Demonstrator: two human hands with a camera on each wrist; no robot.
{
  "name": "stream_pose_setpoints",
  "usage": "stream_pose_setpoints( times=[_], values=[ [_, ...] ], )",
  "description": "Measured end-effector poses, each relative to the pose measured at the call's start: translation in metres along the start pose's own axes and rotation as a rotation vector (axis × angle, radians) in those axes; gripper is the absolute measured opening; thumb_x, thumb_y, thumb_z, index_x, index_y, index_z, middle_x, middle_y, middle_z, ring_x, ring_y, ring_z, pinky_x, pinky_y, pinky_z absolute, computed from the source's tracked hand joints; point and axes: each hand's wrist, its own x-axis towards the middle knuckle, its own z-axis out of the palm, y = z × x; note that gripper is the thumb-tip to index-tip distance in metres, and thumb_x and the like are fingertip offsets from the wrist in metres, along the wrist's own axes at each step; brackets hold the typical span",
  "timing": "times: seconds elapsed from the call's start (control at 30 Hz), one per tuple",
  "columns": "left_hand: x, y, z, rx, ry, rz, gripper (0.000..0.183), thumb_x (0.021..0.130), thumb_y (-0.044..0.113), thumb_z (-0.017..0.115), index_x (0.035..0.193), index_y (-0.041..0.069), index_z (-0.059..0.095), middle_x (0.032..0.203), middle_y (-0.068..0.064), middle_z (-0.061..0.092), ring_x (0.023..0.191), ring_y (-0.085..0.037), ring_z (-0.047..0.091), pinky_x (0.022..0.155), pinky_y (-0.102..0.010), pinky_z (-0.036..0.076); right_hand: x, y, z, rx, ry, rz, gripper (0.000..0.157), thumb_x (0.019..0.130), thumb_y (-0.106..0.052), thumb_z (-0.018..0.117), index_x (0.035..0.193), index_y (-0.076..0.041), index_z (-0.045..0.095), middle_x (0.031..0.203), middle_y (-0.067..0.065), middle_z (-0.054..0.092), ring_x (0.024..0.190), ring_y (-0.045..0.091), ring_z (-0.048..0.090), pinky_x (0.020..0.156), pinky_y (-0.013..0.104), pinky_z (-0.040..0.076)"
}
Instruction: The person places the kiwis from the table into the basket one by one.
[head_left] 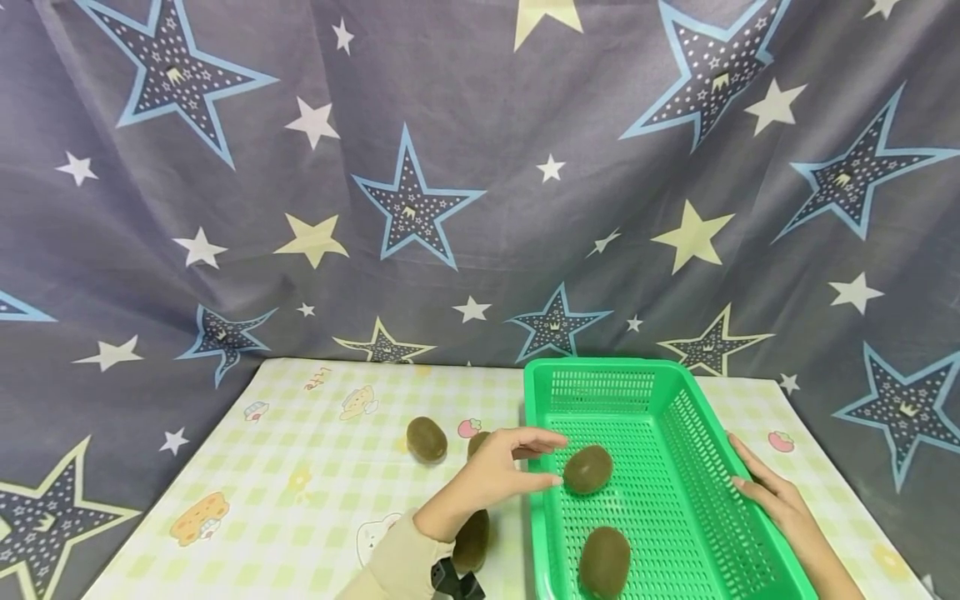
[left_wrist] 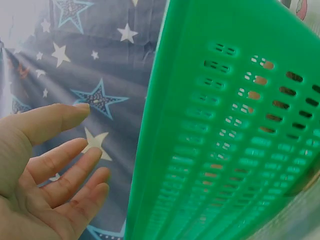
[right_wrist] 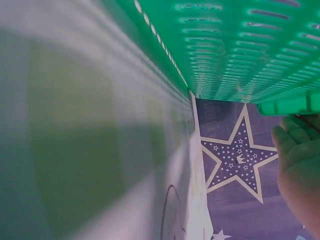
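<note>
Brown oval kiwifruit (head_left: pixel 588 469) sits lower right of centre in the head view, inside the green rectangular perforated plastic basket (head_left: pixel 651 504), second brown kiwi (head_left: pixel 605 562) below it near the bottom edge. Left hand (head_left: pixel 491 471) released, holding nothing, thumb and fingers parted over the left rim just beside the upper fruit. Right hand (head_left: pixel 780 508) grasps the basket's right rim, lower right.
</note>
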Motion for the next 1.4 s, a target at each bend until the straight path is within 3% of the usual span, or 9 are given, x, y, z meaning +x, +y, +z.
stream_pose_setpoints(
  times=[0.2, 0.33, 0.5, 0.7, 0.8, 0.9, 0.97, 1.03, 1.4],
  values=[
    [-0.008, -0.004, -0.012, -0.024, 0.029, 0.014, 0.041, 0.081, 0.012, 0.074, 0.12, 0.004, 0.062, 0.119, -0.013, 0.064, 0.108, -0.024, 0.059, 0.096, -0.033, 0.046, 0.0, 0.0, 0.0, 0.0, -0.006, 0.018, 0.052, 0.1, -0.008, 0.041, 0.149, -0.004, 0.023, 0.143, -0.033, 0.025, 0.12, -0.025, 0.024, 0.089, 0.0, 0.027],
    [-0.015, -0.006, -0.019, -0.017, 0.048, -0.024, 0.042, 0.082, 0.014, 0.073, 0.121, 0.003, 0.062, 0.119, -0.013, 0.063, 0.11, -0.032, 0.058, 0.097, -0.032, 0.045, 0.0, 0.0, 0.0, -0.01, -0.001, 0.011, 0.052, 0.1, -0.008, 0.041, 0.149, -0.004, 0.023, 0.142, -0.034, 0.026, 0.12, -0.025, 0.024, 0.088, 0.0, 0.028],
    [-0.023, -0.01, -0.025, -0.003, 0.051, -0.056, 0.04, 0.083, 0.017, 0.073, 0.121, 0.008, 0.062, 0.119, -0.007, 0.064, 0.112, -0.03, 0.057, 0.097, -0.038, 0.045, 0.001, -0.002, 0.0, -0.008, 0.0, -0.017, 0.051, 0.099, -0.006, 0.042, 0.148, -0.001, 0.024, 0.142, -0.033, 0.026, 0.12, -0.025, 0.024, 0.087, 0.001, 0.029],
    [-0.032, -0.017, -0.035, 0.039, 0.072, -0.003, 0.039, 0.081, 0.013, 0.074, 0.119, 0.011, 0.064, 0.118, -0.003, 0.065, 0.105, -0.017, 0.061, 0.111, -0.054, 0.018, 0.002, -0.001, 0.002, -0.018, 0.008, -0.048, 0.051, 0.098, -0.003, 0.042, 0.146, 0.001, 0.026, 0.144, -0.031, 0.028, 0.122, -0.023, 0.025, 0.09, 0.0, 0.027],
    [-0.038, -0.019, -0.04, 0.027, 0.07, 0.015, 0.039, 0.081, 0.013, 0.074, 0.118, 0.008, 0.064, 0.118, -0.005, 0.065, 0.104, -0.016, 0.06, 0.11, -0.045, 0.027, 0.001, -0.001, 0.002, -0.022, 0.014, -0.043, 0.051, 0.098, -0.004, 0.042, 0.147, 0.001, 0.026, 0.143, -0.032, 0.028, 0.122, -0.023, 0.026, 0.091, 0.0, 0.027],
    [-0.043, -0.022, -0.045, 0.007, 0.068, 0.015, 0.039, 0.081, 0.013, 0.074, 0.117, 0.003, 0.063, 0.119, -0.01, 0.063, 0.106, -0.025, 0.06, 0.098, -0.034, 0.044, 0.0, 0.0, 0.001, -0.023, 0.013, -0.027, 0.052, 0.098, -0.005, 0.042, 0.147, -0.001, 0.026, 0.142, -0.033, 0.028, 0.121, -0.023, 0.026, 0.09, 0.0, 0.027],
    [-0.047, -0.024, -0.049, 0.015, 0.07, 0.008, 0.04, 0.081, 0.014, 0.074, 0.117, 0.001, 0.062, 0.12, -0.013, 0.063, 0.107, -0.031, 0.059, 0.097, -0.029, 0.044, 0.001, 0.0, 0.001, -0.027, 0.008, -0.011, 0.052, 0.099, -0.006, 0.042, 0.148, -0.002, 0.025, 0.141, -0.035, 0.027, 0.12, -0.024, 0.025, 0.089, 0.0, 0.027],
    [-0.052, -0.027, -0.053, 0.026, 0.068, 0.001, 0.04, 0.082, 0.015, 0.073, 0.117, -0.001, 0.062, 0.12, -0.016, 0.062, 0.108, -0.034, 0.058, 0.096, -0.03, 0.046, 0.001, 0.0, 0.0, -0.03, 0.003, 0.002, 0.052, 0.1, -0.008, 0.042, 0.148, -0.003, 0.024, 0.14, -0.035, 0.027, 0.12, -0.025, 0.025, 0.088, 0.0, 0.028],
    [-0.072, -0.045, -0.07, 0.081, 0.027, -0.006, 0.039, 0.084, 0.016, 0.071, 0.119, 0.001, 0.061, 0.118, -0.019, 0.061, 0.107, -0.018, 0.059, 0.094, -0.038, 0.047, 0.001, 0.0, -0.003, -0.046, -0.007, 0.046, 0.053, 0.101, -0.011, 0.041, 0.15, -0.008, 0.021, 0.14, -0.037, 0.023, 0.117, -0.027, 0.023, 0.086, -0.001, 0.027]
  ],
)
